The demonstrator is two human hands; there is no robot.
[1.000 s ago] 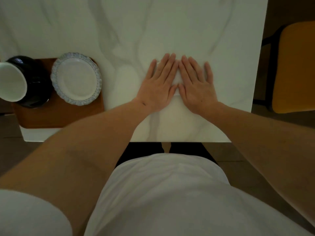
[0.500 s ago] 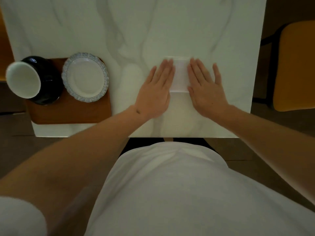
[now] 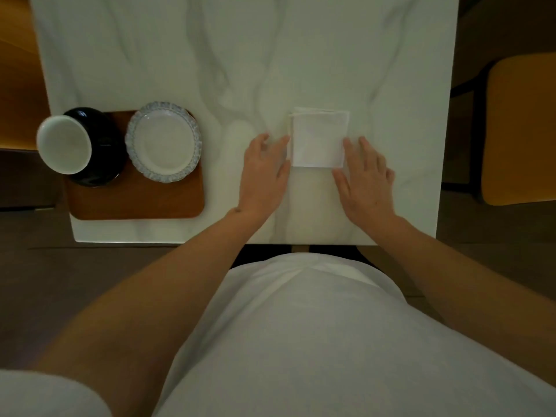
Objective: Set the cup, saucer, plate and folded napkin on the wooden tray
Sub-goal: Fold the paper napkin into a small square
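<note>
White folded napkin (image 3: 319,139) lies on the tabletop (image 3: 240,55), well right of the wooden tray (image 3: 135,197), between empty, loosely spread left hand (image 3: 264,173) and right hand (image 3: 365,176) (pinch all layers together).

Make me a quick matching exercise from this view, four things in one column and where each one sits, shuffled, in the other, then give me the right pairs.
Things:
1. cup
2. plate
3. napkin
4. wooden tray

Places:
A. on the marble between the two hands
B. on the tray's right part
C. at the table's near left corner
D. on the tray's left end, over the dark saucer

Pairs: 1-D, 2-B, 3-A, 4-C
</note>
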